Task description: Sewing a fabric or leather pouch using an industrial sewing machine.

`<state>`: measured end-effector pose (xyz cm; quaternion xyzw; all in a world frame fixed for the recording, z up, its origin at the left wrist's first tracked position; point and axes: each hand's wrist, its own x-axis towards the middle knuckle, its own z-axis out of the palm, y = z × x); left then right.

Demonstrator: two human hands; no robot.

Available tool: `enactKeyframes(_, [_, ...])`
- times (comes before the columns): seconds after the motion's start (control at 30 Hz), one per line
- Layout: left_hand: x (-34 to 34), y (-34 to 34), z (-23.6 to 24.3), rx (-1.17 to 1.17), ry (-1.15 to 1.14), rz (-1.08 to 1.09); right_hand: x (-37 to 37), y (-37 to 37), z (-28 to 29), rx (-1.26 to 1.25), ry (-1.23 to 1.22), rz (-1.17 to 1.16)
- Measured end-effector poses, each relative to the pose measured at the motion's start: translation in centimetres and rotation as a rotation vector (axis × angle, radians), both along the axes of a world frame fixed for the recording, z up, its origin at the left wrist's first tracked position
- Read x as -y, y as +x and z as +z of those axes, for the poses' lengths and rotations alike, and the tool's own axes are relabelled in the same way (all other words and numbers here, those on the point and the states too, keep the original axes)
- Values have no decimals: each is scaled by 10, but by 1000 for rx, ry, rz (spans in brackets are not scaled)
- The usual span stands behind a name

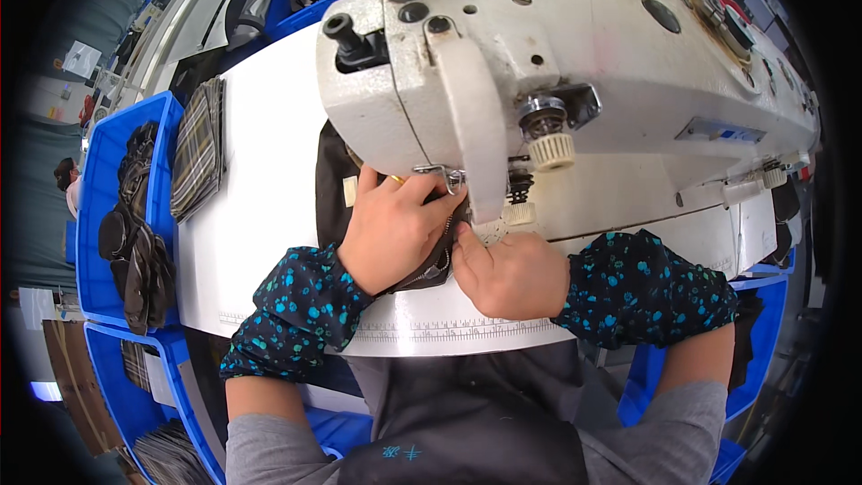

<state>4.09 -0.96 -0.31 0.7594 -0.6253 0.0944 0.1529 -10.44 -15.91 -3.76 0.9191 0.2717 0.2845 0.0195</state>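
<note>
A dark brown fabric piece (333, 207) with a zipper (448, 232) along its right side lies on the white sewing table. A small pale patch (350, 191) shows near its left side. My left hand (391, 229) rests on the fabric, fingers stretched toward the presser foot area of the white sewing machine (593, 72); a ring is on one finger. Beside it, my right hand (512, 274) has its fingers curled, with thumb and forefinger closed at the zipper edge of the fabric. The needle is hidden behind the machine head and fingers.
Left of the table stands a blue bin (90, 242) with dark fabric pieces, beside a stack of plaid fabric (199, 151). Another blue bin (108, 368) sits below it. A printed ruler (467, 333) runs along the table's front edge. More blue bins are at the back and lower right.
</note>
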Motion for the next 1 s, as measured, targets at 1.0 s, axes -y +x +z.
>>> enactKeyframes(1.0, [-17,21,5,-125,-354,-292,24,10,11,-44,203,56])
